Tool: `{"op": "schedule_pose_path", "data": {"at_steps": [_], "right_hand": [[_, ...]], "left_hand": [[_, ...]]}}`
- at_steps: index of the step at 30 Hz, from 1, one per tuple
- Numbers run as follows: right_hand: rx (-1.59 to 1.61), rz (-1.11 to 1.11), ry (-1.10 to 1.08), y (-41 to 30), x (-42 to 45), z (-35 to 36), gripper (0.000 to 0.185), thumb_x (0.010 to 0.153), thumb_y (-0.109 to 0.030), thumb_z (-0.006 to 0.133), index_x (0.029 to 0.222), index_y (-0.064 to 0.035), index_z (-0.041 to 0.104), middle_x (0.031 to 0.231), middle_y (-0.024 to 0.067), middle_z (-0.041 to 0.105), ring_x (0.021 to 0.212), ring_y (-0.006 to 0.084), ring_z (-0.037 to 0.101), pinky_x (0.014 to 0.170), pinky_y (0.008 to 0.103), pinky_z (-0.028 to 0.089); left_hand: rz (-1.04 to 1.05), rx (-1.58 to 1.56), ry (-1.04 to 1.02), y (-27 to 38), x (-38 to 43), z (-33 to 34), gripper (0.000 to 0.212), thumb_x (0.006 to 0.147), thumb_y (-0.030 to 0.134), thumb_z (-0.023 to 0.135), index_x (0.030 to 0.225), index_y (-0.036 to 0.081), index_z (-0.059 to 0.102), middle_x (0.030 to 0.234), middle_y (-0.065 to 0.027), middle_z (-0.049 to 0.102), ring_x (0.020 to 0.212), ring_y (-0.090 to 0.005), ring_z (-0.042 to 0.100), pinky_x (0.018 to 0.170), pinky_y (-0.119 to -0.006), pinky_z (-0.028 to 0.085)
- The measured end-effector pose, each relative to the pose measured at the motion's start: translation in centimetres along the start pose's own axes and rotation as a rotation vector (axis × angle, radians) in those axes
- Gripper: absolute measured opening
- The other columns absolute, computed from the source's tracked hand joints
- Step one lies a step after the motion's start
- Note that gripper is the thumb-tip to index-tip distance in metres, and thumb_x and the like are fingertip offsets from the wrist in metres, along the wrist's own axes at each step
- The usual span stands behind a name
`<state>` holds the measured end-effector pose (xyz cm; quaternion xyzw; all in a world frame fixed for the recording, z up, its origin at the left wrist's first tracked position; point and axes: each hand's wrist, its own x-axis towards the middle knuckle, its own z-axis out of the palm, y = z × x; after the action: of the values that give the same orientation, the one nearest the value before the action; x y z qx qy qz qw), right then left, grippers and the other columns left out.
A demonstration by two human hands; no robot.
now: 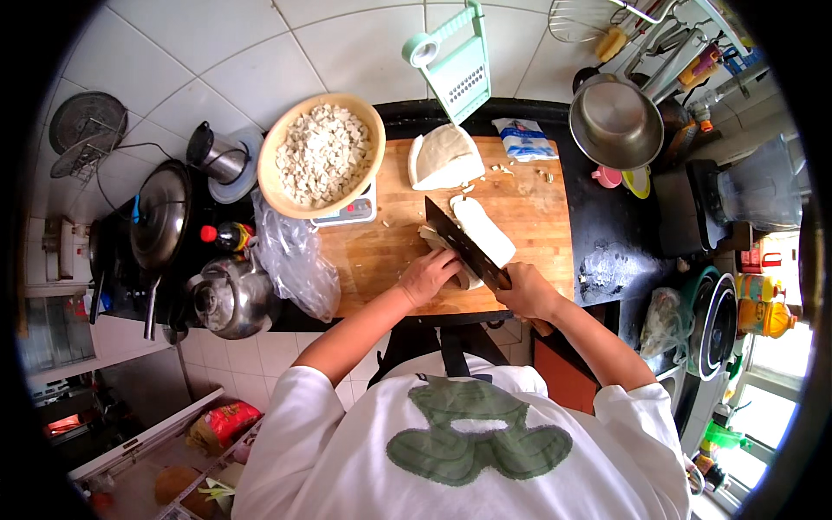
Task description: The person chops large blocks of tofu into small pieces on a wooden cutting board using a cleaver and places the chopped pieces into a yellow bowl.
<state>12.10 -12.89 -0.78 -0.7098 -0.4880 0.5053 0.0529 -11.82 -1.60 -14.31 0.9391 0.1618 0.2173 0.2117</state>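
My right hand (528,292) is closed on the wooden handle of a dark-bladed cleaver (458,237), which lies slantwise over a wooden cutting board (546,221). Beside the blade, my left hand (430,276) presses on a pale food slab (469,278), partly hidden by fingers and blade. Another thick white slab (487,234) lies just right of the blade. Farther back rests a larger rounded white block (445,159), with small scraps near it. A cream bowl (266,162) full of small pale cubes (325,153) stands on a kitchen scale (364,207) at the board's left.
A clear plastic bag (292,260), a steel kettle (231,299) and a red-capped bottle (231,235) stand left. A green grater (465,84) is behind the board, near a blue-white packet (525,140). A steel pot (614,123) and a blender (757,188) are at right.
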Motion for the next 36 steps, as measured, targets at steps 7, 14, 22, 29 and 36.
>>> {"op": "schedule_pose_path", "data": {"at_steps": [7, 14, 22, 29, 36], "right_hand": [[0.011, -0.079, 0.294, 5.4, 2.8, 8.9, 0.022, 0.087, -0.017, 0.076, 0.097, 0.0023, 0.07, 0.088, 0.0278, 0.073, 0.087, 0.0436, 0.075, 0.08, 0.0506, 0.06], [0.116, -0.118, 0.275, 6.1, 3.2, 8.0, 0.024, 0.087, -0.017, 0.075, 0.097, 0.0044, 0.068, 0.084, 0.0268, 0.071, 0.083, 0.0429, 0.074, 0.079, 0.0493, 0.06], [0.076, -0.073, 0.3, 3.0, -2.4, 4.7, 0.029, 0.088, -0.017, 0.075, 0.108, 0.0035, 0.071, 0.093, 0.0269, 0.075, 0.088, 0.0462, 0.075, 0.082, 0.0506, 0.06], [-0.157, -0.173, 0.515, 5.2, -3.4, 6.5, 0.048, 0.088, -0.02, 0.076, 0.134, -0.0081, 0.065, 0.098, 0.0217, 0.078, 0.089, 0.0428, 0.076, 0.082, 0.0536, 0.061], [-0.279, -0.127, 0.656, 6.8, 0.1, 10.0, 0.052, 0.093, -0.023, 0.078, 0.14, -0.0103, 0.06, 0.098, 0.0178, 0.079, 0.08, 0.0395, 0.077, 0.07, 0.052, 0.061]], "left_hand": [[0.004, 0.019, 0.016, 0.7, -0.2, 0.2, 0.02, 0.093, 0.009, 0.066, 0.111, 0.01, 0.075, 0.119, -0.0068, 0.067, 0.112, -0.0267, 0.069, 0.091, -0.038, 0.062], [-0.086, 0.231, -0.106, 1.5, -1.8, -0.4, 0.021, 0.095, 0.018, 0.066, 0.113, 0.017, 0.078, 0.121, -0.003, 0.067, 0.122, -0.0241, 0.063, 0.107, -0.041, 0.048], [0.104, 0.089, -0.153, -0.7, -2.8, -2.1, 0.037, 0.091, 0.012, 0.065, 0.126, 0.013, 0.078, 0.136, -0.0046, 0.072, 0.132, -0.0262, 0.064, 0.119, -0.044, 0.05], [0.035, -0.071, -0.046, 2.5, -3.3, -4.7, 0.044, 0.083, -0.001, 0.068, 0.125, 0.008, 0.076, 0.136, -0.0077, 0.072, 0.134, -0.0295, 0.064, 0.115, -0.044, 0.052], [-0.526, 0.103, -0.304, 6.5, 8.9, 1.3, 0.103, 0.097, 0.059, 0.065, 0.168, -0.005, 0.028, 0.178, -0.0278, 0.02, 0.167, -0.0438, 0.013, 0.133, -0.062, 0.006]]}}
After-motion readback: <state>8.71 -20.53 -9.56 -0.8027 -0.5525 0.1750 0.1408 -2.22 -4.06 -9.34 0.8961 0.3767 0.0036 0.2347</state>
